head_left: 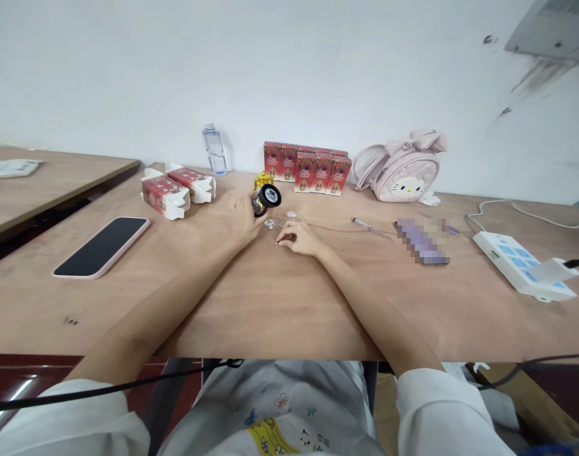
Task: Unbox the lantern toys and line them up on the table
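Observation:
My left hand (242, 215) holds a small gold and black toy (265, 194) just above the wooden table (270, 304), its round black end turned toward me. My right hand (296, 239) rests on the table with fingers curled, touching small pale parts (282, 220) that lie just in front of the toy. I cannot tell whether its fingertips pinch one of them.
A phone in a pink case (102, 246) lies at left. Two opened red boxes (175, 188), a water bottle (215, 149) and a row of red boxes (308, 168) stand at the back. A pink bag (401, 172), screwdriver (372, 228) and power strip (522, 263) are at right.

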Demonstrator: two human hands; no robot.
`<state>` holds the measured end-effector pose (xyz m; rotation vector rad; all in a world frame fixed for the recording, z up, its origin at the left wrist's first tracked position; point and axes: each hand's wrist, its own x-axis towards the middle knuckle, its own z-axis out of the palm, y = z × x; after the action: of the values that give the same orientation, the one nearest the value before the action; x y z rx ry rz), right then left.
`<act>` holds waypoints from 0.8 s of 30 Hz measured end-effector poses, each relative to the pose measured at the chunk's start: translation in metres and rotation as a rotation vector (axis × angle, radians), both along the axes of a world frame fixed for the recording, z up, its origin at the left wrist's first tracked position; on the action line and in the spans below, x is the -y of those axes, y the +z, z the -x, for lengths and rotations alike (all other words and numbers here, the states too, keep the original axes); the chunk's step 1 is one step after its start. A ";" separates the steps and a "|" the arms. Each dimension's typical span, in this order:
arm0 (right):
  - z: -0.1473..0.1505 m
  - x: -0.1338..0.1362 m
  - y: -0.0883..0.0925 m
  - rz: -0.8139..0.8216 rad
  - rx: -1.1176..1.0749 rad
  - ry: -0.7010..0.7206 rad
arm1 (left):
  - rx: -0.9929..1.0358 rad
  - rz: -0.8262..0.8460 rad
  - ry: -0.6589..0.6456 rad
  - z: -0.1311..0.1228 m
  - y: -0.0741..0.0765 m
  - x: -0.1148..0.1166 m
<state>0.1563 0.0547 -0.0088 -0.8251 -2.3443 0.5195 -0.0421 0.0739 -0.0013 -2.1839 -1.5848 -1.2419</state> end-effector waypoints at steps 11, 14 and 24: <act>0.003 -0.001 -0.002 0.053 -0.023 0.000 | 0.034 -0.074 -0.094 0.001 -0.009 -0.006; 0.006 -0.003 -0.004 0.094 -0.029 -0.028 | -0.024 -0.081 -0.166 -0.001 -0.006 -0.002; 0.003 -0.008 -0.004 0.071 -0.184 -0.319 | -0.063 -0.082 -0.078 -0.003 -0.005 0.000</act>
<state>0.1534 0.0625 -0.0123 -1.1101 -1.9885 0.5195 -0.0386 0.0737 -0.0063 -2.2308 -1.4123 -1.2232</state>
